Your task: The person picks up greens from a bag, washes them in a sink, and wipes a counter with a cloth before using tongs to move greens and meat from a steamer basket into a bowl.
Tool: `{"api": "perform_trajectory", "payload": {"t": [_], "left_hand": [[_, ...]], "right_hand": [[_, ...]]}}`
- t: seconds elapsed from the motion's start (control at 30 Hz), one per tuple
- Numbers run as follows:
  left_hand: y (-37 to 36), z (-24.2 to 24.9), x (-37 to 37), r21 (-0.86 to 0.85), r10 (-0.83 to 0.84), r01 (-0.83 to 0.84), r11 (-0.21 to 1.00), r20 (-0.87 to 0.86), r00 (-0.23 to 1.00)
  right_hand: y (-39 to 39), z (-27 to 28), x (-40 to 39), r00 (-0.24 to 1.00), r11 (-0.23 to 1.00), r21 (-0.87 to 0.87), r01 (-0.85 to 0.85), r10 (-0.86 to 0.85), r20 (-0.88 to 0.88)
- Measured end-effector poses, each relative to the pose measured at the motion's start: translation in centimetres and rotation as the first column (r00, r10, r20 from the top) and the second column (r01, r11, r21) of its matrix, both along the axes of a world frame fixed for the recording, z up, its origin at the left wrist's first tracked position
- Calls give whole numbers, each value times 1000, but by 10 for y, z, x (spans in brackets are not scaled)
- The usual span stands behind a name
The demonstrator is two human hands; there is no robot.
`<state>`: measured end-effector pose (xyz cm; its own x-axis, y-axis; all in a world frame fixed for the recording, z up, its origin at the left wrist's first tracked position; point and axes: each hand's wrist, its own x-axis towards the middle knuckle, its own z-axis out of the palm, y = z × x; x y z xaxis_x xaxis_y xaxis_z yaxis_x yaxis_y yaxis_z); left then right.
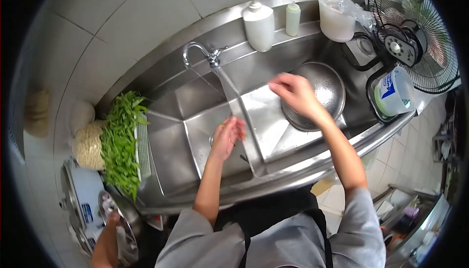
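Note:
My left hand [227,139] is over the left basin of a steel double sink [244,141]. Its fingers curl inward, with small yellow-green bits showing at their edges; what lies inside is hidden. Above the right basin, my right hand [293,93] has its fingers drawn together, with a tiny yellowish speck by the fingertips. Partly under that hand and forearm is a round metal bowl [330,90] with a dotted, shiny inside. A chrome faucet [213,58] stands behind the left basin, a thin stream seemingly falling from it. A dark green scrap [244,158] lies in the left basin.
Leafy greens [119,143] are heaped on a white rack at left, beside pale noodle-like strands [89,146]. A white pump bottle [259,26], small bottle [292,19] and tub [337,21] line the back ledge. A fan [415,38] stands right. Another person's hand [113,217] is lower left.

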<state>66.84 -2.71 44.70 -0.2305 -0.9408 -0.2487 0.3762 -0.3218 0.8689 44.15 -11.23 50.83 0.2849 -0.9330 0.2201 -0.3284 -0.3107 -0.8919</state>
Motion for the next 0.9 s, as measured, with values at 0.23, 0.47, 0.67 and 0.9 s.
{"api": "perform_trajectory", "payload": {"t": [0.23, 0.47, 0.67, 0.9], "left_hand": [[-91, -111, 105, 264, 50, -149, 953, 350, 936], [-158, -140, 100, 409, 81, -110, 906, 88, 993], [-157, -187, 132, 401, 211, 16, 916, -515, 831], [-132, -153, 151, 613, 140, -154, 775, 70, 988]], "right_hand": [[-168, -98, 186, 555, 880, -469, -79, -352, -754], [-131, -97, 230, 812, 949, -79, 306, -303, -500], [-81, -172, 304, 263, 543, 819, -187, -776, 574], [-85, -171, 272, 938, 882, 413, 229, -85, -337]]}}
